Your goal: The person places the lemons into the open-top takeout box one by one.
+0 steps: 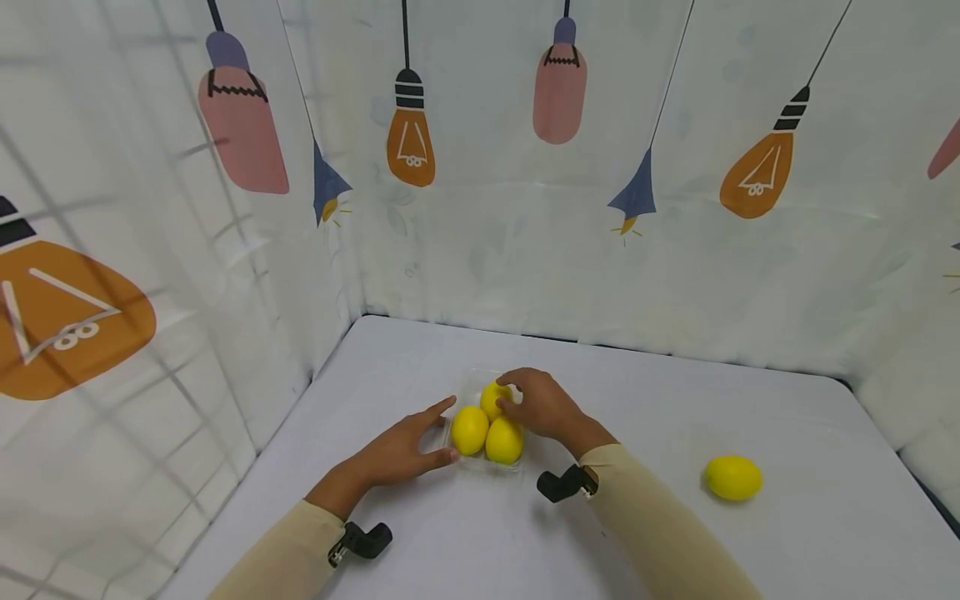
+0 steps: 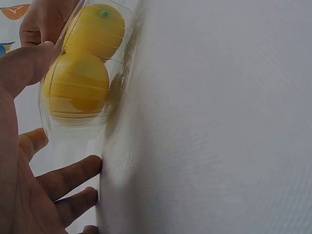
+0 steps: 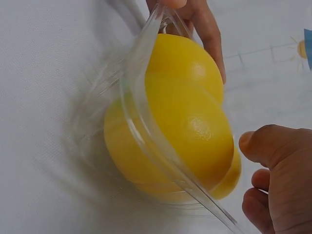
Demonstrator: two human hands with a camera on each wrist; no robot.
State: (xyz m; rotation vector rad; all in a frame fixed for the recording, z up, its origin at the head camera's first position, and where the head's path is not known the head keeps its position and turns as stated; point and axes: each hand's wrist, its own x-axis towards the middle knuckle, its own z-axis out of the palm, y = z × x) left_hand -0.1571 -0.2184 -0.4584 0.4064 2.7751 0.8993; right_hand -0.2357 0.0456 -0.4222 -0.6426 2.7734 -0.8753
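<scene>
Three yellow lemons sit in a clear plastic container (image 2: 78,117): a left lemon (image 1: 469,430), a front lemon (image 1: 504,440) and a back lemon (image 1: 492,400). My right hand (image 1: 546,404) reaches in from the right and pinches the back lemon between thumb and index finger. In the right wrist view the front lemon (image 3: 190,126) covers much of that grip. At the container's left end is my left hand (image 1: 397,446), fingers spread. Its thumb (image 2: 34,63) touches the rim, and its other fingers lie beside the container.
Another lemon (image 1: 733,477) lies alone on the white-covered table (image 1: 660,542), to the right of my right forearm. Patterned cloth walls (image 1: 480,250) printed with lamps stand behind the table and along its sides.
</scene>
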